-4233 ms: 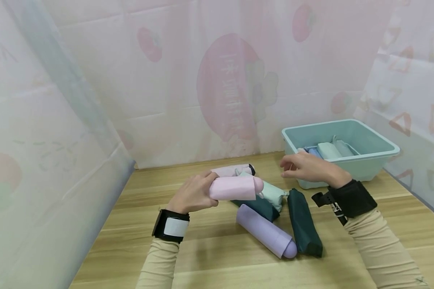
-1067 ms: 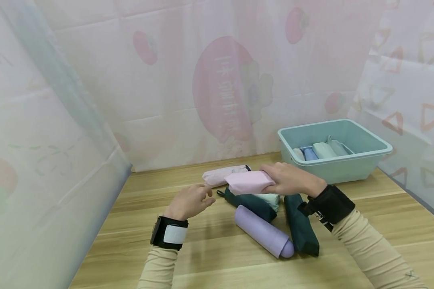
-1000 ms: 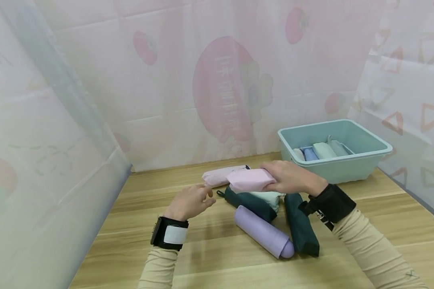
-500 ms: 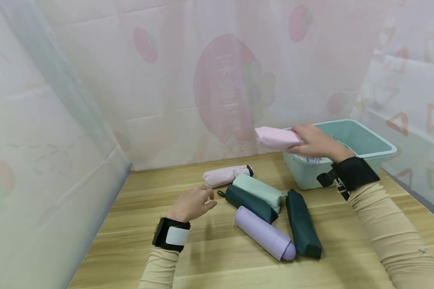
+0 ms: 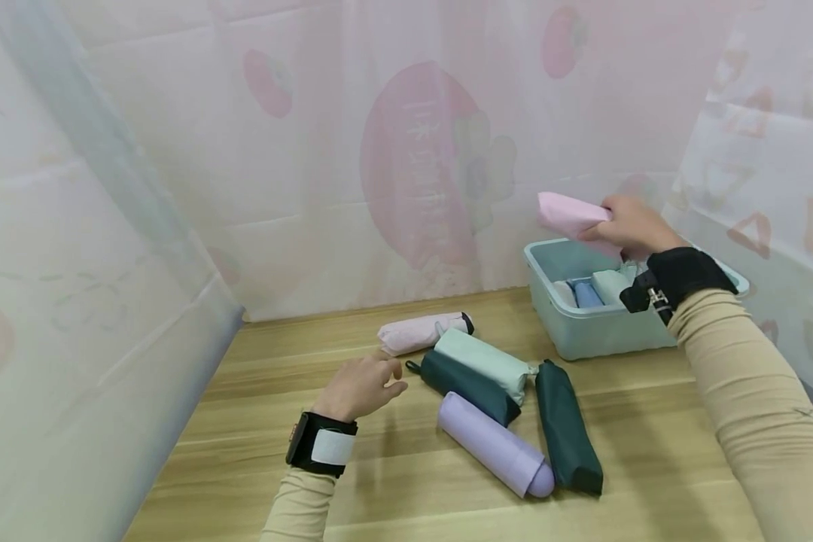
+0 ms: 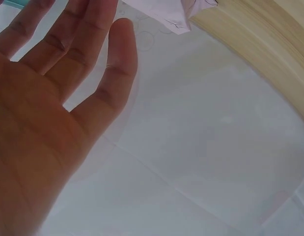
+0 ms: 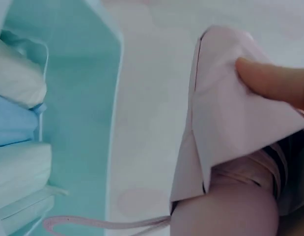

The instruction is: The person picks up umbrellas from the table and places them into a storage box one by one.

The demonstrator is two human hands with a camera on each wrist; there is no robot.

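Right hand: the right hand (image 5: 626, 226) is raised over the far-right corner of the table, fingers curled round one end of a pink umbrella (image 5: 569, 217); the wrist view shows a thumb pressed on the folded pink cover (image 7: 225, 118) and a thin strap loop hanging below.
Pink umbrella: it is in the air above the teal bin (image 5: 549, 260), clear of the rim and tilted, its free end pointing left and up; gripped by one end, its length hangs over the bin's opening.
Teal bin: it sits at the far right of the wooden table (image 5: 393, 482) and holds several folded umbrellas lying side by side, one blue (image 5: 588, 295) and others pale; I judge a parallel row leaves room for more.
Left hand: the left hand (image 5: 360, 385) hovers low over the table near the left end of the pile, fingers loose and spread, grasping nothing; the wrist view shows the bare palm (image 6: 39, 123).
Pile on the table: a second pink umbrella (image 5: 420, 333) lies farthest, then a mint one (image 5: 481, 360) resting on a dark green one (image 5: 464, 382), a lilac one (image 5: 494, 443) nearest, and another dark green one (image 5: 565, 436) to the right; they lie crossed and touching, loosely heaped.
Surroundings: pale printed curtains close in the left, far and right sides.
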